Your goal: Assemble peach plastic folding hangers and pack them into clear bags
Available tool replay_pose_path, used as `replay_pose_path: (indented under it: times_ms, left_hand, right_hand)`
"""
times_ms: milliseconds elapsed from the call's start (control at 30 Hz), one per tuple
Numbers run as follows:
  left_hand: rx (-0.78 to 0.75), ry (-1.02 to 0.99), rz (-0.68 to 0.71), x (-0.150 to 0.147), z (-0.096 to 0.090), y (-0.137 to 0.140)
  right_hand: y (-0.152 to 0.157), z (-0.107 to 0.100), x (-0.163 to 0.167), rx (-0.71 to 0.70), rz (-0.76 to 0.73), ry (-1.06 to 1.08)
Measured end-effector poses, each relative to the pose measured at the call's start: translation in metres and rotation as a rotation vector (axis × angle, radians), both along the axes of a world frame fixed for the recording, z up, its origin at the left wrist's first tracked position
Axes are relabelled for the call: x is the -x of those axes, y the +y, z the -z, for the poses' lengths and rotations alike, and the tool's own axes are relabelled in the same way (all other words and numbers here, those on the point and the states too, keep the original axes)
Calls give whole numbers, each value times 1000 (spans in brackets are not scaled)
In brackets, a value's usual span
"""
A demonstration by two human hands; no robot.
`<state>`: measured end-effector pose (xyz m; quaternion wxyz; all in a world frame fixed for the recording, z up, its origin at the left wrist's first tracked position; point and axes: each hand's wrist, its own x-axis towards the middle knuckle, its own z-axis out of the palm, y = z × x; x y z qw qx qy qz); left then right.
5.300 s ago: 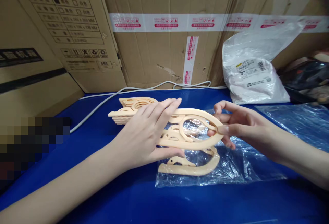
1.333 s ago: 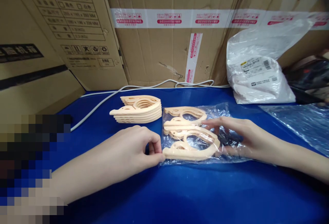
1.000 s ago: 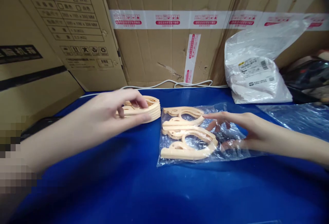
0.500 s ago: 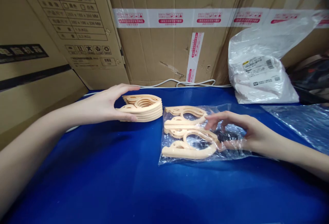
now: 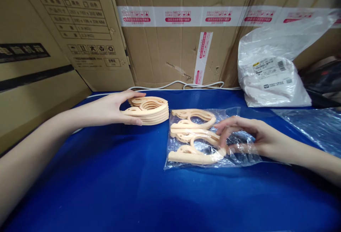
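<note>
My left hand [image 5: 106, 109] grips the near-left end of a stack of beige folding hangers [image 5: 157, 118], thumb along the front and fingers behind. The stack rests on the blue tabletop. To its right lies a clear plastic bag [image 5: 197, 168] with several more folding hangers [image 5: 186, 158] flat inside. My right hand [image 5: 247, 136] is at the bag's right end, its fingers curled and its thumb below. The fingertips close around the curved end of a hanger in the bag. Shiny film partly covers this hand.
Cardboard boxes [image 5: 160, 54] stand along the back and left. A white plastic bag [image 5: 274, 79] with a label sits at the back right. Clear film [image 5: 314, 127] lies on the blue tabletop [image 5: 133, 189] at the right. A white cable [image 5: 176, 83] runs along the back.
The fingers of my right hand have curled in closer to the thumb, at the hanger's end. My left hand and the stack have stayed nearly still.
</note>
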<state>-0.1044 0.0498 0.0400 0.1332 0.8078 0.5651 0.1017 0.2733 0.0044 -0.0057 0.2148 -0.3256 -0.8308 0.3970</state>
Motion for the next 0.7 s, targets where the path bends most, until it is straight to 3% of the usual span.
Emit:
replay_pose_path:
  times_ms: [167, 500, 600, 700]
  left_hand:
    - [15, 6, -10, -3, -4, -5]
    - [-58, -53, 34, 15, 12, 16]
    - [-56, -75, 15, 13, 11, 14]
    - [-68, -95, 27, 10, 9, 12]
  right_hand:
    - [0, -1, -1, 14, 13, -15]
    - [-1, -3, -1, 32, 1, 14]
    - [-3, -8, -5, -27, 42, -61]
    - [-1, -12, -12, -183, 167, -171]
